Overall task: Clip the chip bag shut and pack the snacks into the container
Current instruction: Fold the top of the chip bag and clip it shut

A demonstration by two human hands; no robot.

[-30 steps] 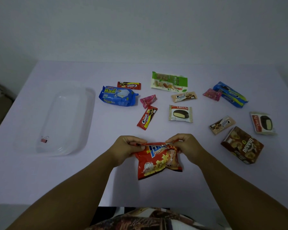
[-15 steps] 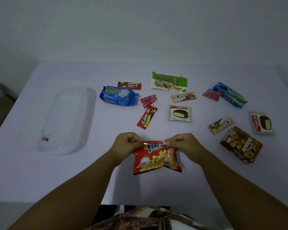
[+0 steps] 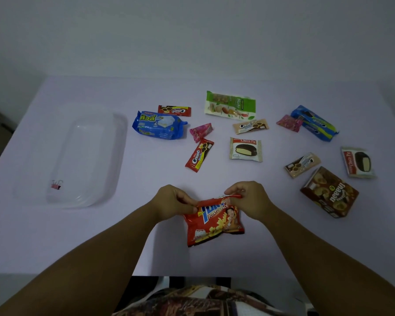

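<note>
A red chip bag [image 3: 212,224] lies near the table's front edge, its top rolled over into a narrow fold. My left hand [image 3: 172,199] pinches the left end of that fold and my right hand [image 3: 249,199] pinches the right end. The clear plastic container [image 3: 114,133] stands at the left. A small pink binder clip [image 3: 56,184] lies inside it near its front end. Several snack packs are scattered beyond the bag: a blue pack [image 3: 159,125], a red Cream-O bar [image 3: 199,155], a Choco Pie [image 3: 245,149], a green nut bar [image 3: 230,105].
More snacks lie at the right: a brown box [image 3: 330,191], a second Choco Pie [image 3: 357,161], a blue cookie pack [image 3: 315,123], two pink candies [image 3: 201,132] [image 3: 289,123], small Cream-O packs [image 3: 250,126] [image 3: 302,164] [image 3: 174,110]. The table's front edge runs just below the bag.
The top of the chip bag has been rolled down further into a tighter fold, with both hands still pinching its ends. The bag has shifted slightly.
</note>
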